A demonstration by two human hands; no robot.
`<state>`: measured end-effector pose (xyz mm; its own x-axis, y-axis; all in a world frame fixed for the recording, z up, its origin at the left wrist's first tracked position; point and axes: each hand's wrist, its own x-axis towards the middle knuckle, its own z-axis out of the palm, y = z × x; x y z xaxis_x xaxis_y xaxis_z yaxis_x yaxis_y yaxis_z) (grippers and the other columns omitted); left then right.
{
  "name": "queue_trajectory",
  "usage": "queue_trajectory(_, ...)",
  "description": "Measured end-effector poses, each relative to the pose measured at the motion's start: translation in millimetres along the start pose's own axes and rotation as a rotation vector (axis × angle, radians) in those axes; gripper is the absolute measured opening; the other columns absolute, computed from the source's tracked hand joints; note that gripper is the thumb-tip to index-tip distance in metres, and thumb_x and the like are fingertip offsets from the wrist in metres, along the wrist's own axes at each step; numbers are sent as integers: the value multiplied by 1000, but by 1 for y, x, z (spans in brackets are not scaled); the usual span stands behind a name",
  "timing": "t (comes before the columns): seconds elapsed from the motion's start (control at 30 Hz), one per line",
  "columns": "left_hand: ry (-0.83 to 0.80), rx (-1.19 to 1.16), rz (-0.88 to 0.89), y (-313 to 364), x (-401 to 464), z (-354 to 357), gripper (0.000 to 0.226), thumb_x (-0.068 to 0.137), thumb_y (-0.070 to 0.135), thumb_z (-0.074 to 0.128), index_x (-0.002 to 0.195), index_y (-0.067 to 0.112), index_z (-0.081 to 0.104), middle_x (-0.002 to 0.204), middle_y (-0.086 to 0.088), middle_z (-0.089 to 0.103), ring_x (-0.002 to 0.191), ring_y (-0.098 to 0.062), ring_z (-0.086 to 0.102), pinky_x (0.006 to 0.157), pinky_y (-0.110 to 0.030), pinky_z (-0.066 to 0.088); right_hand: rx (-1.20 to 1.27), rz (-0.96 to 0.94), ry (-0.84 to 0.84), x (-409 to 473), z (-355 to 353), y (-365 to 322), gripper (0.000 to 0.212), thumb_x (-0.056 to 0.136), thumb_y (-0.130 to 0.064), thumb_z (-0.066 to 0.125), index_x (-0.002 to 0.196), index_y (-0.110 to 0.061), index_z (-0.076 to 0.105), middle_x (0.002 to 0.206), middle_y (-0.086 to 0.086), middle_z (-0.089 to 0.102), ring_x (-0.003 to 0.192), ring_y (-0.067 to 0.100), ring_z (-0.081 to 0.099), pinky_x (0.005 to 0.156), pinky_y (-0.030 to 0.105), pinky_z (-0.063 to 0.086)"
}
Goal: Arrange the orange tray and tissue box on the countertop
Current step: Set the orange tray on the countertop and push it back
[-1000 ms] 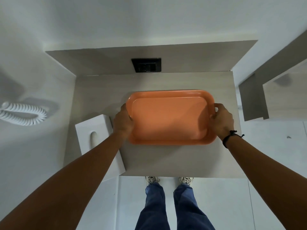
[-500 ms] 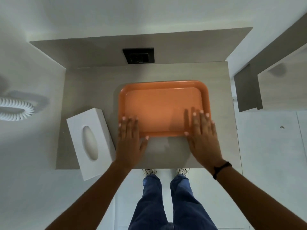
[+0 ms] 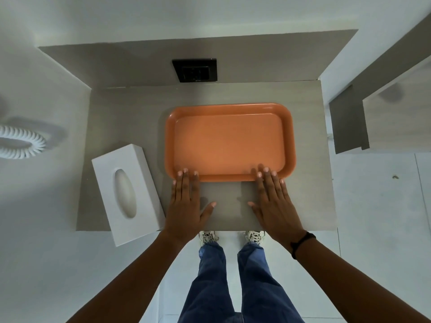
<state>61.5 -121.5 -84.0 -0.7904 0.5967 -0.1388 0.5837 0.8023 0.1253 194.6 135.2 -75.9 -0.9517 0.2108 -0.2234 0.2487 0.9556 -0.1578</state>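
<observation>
Head view: both hands, left and right, flat and spread, fingertips on near rim of stiff, light orange tray; grasp short sides.

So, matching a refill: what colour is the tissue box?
Plain white tissue box, no pattern, seen clearly in the head view.

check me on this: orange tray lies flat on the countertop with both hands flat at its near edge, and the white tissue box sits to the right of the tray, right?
Not quite. The head view shows the white tissue box to the left of the orange tray, beside the left hand, overhanging the near edge of the countertop. The rest holds: the tray lies flat and both hands, left and right hand, rest flat at its near edge.
</observation>
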Motion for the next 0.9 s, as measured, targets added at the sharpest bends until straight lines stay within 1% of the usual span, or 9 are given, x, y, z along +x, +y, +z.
queue_trajectory(0.07, 11, 0, -15, 0, 8, 0, 103, 105, 73, 40, 174, 3, 12, 182, -24, 8, 171, -42, 8, 137, -57, 21, 8, 7, -12, 7, -2, -2, 83, 113, -55, 29, 175, -6, 5, 186, 16, 5, 172, 38, 11, 138, 56, 23)
queue_trajectory(0.2, 31, 18, -27, -5, 24, 0, 105, 103, 75, 40, 173, 1, 16, 181, -27, 12, 170, -45, 13, 136, -58, 23, 30, 19, -4, 24, -7, -2, 83, 113, -56, 30, 175, -8, 3, 186, 15, 6, 172, 38, 11, 138, 56, 24)
queue_trajectory(0.33, 36, 2, -31, -11, 39, -1, 109, 102, 79, 35, 174, 2, 10, 182, -25, 6, 171, -42, 6, 138, -57, 18, 19, 15, 14, 40, -11, -2, 83, 113, -57, 30, 176, -9, 4, 186, 15, 6, 172, 38, 14, 138, 55, 25)
queue_trajectory(0.5, 43, -32, -32, -18, 56, -2, 116, 98, 84, 37, 175, 6, 0, 184, -21, -2, 172, -38, -3, 139, -54, 12, 36, 18, -6, 60, -18, -3, 83, 113, -59, 25, 175, -10, 1, 186, 14, 2, 173, 37, 7, 139, 55, 21)
queue_trajectory(0.67, 68, -50, -30, -24, 73, -1, 119, 96, 87, 40, 175, 7, -1, 184, -17, -5, 172, -36, -6, 138, -54, 11, 42, 33, -28, 74, -23, -5, 83, 113, -58, 24, 175, -9, 1, 186, 15, 1, 173, 37, 3, 140, 55, 19)
queue_trajectory(0.8, 73, -31, -26, -25, 80, 1, 121, 95, 88, 38, 175, 6, -2, 184, -20, -6, 172, -37, -5, 138, -56, 12, 43, 44, -19, 80, -25, -5, 83, 113, -58, 29, 175, -8, 3, 186, 16, 2, 173, 37, 3, 140, 55, 18)
queue_trajectory(0.9, 74, -36, -31, -24, 82, 3, 123, 94, 89, 41, 175, 6, -2, 184, -21, -6, 172, -37, -6, 138, -56, 12, 36, 47, -16, 82, -25, -6, 84, 113, -58, 28, 175, -7, 3, 186, 16, 2, 172, 38, 3, 140, 55, 18)
